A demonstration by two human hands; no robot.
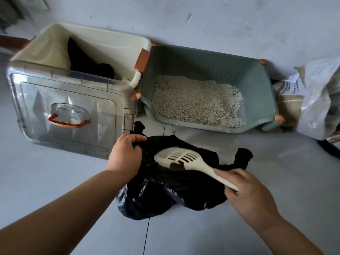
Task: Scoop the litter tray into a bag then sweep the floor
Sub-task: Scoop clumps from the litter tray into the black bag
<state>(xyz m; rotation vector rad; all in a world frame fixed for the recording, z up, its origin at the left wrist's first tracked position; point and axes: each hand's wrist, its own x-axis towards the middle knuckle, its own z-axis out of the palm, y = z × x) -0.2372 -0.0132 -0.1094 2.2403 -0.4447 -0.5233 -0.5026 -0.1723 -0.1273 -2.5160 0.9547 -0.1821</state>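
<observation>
Before the litter tray (207,85) (green), a black bag (184,183) is pinched by the left hand (125,155); the scoop (185,161) is gripped by the right hand (248,194).

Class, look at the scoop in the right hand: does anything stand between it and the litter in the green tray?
Nothing visible does. The scoop, held by the right hand, is over the black bag; the open green tray lies just beyond. The clear lid sits off to the left.

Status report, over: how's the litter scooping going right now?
Left grip clutches black bag edge. Right grip holds scoop over bag. Litter tray just beyond, nothing between.
</observation>
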